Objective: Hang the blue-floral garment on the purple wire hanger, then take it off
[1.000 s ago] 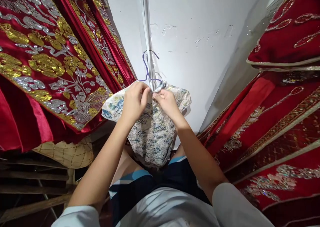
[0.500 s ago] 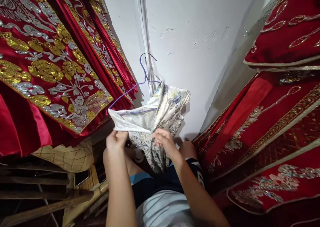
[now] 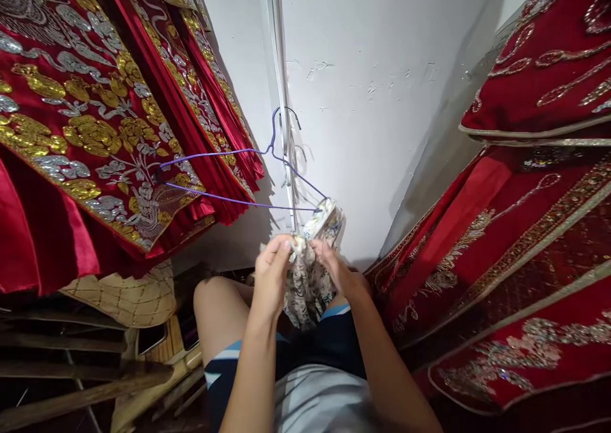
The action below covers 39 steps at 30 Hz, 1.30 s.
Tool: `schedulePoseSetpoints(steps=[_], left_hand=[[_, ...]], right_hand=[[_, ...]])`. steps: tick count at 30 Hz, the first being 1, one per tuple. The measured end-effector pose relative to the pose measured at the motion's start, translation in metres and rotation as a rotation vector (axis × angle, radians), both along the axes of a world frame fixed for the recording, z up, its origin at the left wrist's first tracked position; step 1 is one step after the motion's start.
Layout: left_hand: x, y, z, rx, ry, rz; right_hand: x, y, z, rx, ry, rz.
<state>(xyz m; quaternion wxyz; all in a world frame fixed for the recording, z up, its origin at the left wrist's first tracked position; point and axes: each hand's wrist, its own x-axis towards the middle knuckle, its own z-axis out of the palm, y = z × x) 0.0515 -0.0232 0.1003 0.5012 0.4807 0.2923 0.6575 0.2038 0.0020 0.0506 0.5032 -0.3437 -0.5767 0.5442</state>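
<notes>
Floral garment (image 3: 310, 286): bunched between left grip (image 3: 273, 266) and right grip (image 3: 333, 264), draping below; upper part on purple hanger (image 3: 273, 146).
Left grip: thumb and fingers clamped on garment, forearm angled up.
Right grip: clamped opposite, fingertips partly hidden.
Purple hanger: above both grips, one end bare.
White wall (image 3: 363, 159): beyond grips.

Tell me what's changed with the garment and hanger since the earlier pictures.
The floral garment has come off the left end of the purple hanger and bunched toward the right end, where it still hangs. The hanger's left end has swung up and outward. The left hand has moved inward, near the right hand; both grip cloth. The red garments stayed put.
</notes>
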Motion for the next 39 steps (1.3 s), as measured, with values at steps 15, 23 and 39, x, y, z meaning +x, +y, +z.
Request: schedulePoseSetpoints(steps=[15,23,39], left_hand=[[-0.052,-0.012,-0.065,0.011,0.984,-0.287],[-0.138,0.003,-0.026,0.007,1.484,-0.111],[-0.117,0.067,0.084,0.447,1.059,0.403]], right_hand=[[0.029,0.022,0.087,0.256,-0.315,0.292],[0.013,0.114,0.071,0.356,-0.292,-0.131],[0.017,0.087,0.064,0.305,-0.230,-0.416]])
